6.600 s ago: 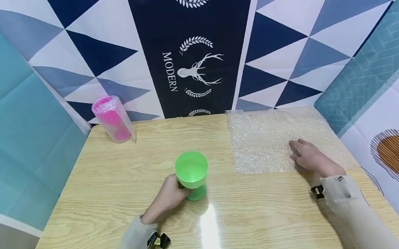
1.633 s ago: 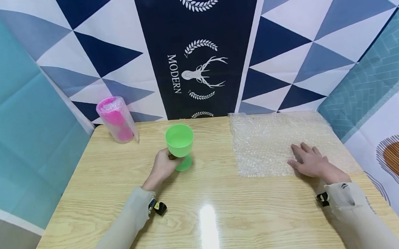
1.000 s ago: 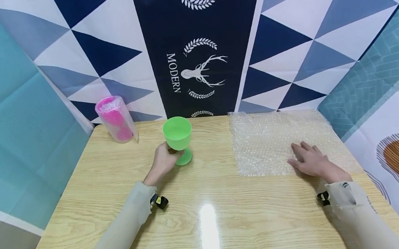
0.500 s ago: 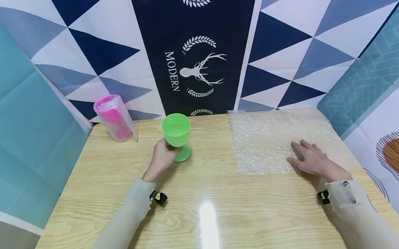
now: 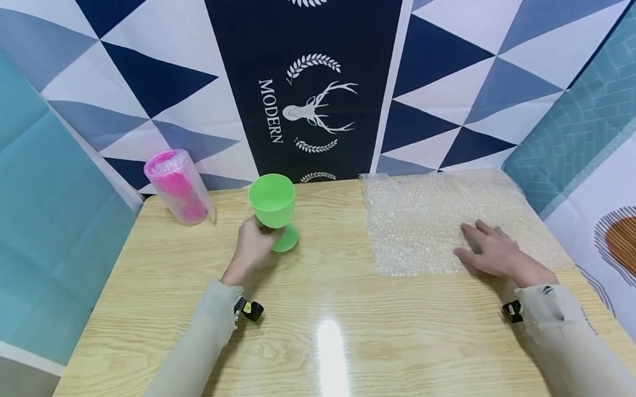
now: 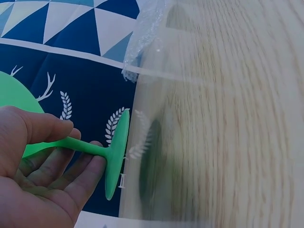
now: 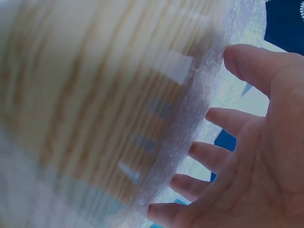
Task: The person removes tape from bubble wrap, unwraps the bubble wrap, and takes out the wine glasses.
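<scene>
A bright green plastic goblet point(image 5: 272, 203) stands upright toward the back of the table, left of centre. My left hand point(image 5: 252, 245) grips it by the stem below the bowl. In the left wrist view thumb and fingers wrap the green stem, and the round foot point(image 6: 117, 154) hangs slightly above the wood. A flat sheet of bubble wrap point(image 5: 409, 229) lies at the back right. My right hand point(image 5: 490, 251) rests on its front part with fingers spread. The right wrist view shows those fingertips point(image 7: 199, 149) touching the sheet, nothing gripped.
A pink item rolled in bubble wrap point(image 5: 181, 189) stands at the table's back left corner, left of the goblet. Patterned cloth point(image 5: 310, 88) rises behind the wooden table point(image 5: 285, 361), with more cloth on both sides.
My left hand has carried the goblet from the table's middle toward the back and slightly left. My right hand has stayed on the bubble wrap, its fingers now more spread.
</scene>
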A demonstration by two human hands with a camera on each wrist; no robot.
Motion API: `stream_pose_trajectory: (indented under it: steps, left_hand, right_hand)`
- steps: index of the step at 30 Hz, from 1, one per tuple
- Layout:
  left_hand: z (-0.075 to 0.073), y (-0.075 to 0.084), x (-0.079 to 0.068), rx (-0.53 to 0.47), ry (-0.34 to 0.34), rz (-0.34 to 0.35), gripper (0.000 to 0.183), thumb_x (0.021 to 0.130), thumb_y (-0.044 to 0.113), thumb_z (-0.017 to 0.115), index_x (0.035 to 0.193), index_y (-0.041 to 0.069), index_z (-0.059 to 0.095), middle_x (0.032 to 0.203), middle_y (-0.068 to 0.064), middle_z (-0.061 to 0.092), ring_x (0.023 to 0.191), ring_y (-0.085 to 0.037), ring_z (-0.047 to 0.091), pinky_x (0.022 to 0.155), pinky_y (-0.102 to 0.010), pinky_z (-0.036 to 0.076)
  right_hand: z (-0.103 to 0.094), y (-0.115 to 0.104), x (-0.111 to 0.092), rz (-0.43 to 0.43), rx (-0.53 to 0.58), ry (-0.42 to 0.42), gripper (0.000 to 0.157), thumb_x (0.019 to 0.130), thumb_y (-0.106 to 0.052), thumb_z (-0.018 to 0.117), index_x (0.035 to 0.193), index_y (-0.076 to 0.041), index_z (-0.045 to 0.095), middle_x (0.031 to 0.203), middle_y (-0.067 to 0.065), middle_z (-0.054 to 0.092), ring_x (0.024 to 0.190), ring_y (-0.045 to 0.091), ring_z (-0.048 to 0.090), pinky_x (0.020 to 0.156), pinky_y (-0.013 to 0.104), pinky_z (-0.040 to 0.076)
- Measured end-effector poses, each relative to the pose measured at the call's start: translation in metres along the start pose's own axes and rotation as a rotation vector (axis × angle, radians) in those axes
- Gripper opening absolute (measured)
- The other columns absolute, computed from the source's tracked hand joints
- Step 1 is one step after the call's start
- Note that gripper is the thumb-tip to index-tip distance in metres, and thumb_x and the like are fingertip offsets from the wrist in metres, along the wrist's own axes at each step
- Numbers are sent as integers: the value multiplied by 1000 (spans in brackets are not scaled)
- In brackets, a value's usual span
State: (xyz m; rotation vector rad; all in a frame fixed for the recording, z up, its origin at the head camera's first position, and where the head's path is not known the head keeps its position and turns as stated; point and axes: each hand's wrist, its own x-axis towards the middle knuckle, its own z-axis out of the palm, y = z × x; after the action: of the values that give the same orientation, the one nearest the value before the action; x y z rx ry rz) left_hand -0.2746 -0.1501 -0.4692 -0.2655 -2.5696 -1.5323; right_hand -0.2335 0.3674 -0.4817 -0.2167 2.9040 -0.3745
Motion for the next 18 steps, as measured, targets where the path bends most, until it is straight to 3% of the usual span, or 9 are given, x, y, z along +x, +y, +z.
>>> stream_pose_trajectory:
  steps: [18]
  left_hand:
    - [2, -5, 0, -3, -10, -20, 27, 90, 10, 76, 113, -1, 67, 116, -21, 72, 115, -35, 68, 105, -49, 55]
  right_hand:
    - [0, -2, -2, -6, -13, 10, 81, 105, -55, 46, 158, 4, 26, 158, 45, 16, 137, 77, 13, 101, 91, 21]
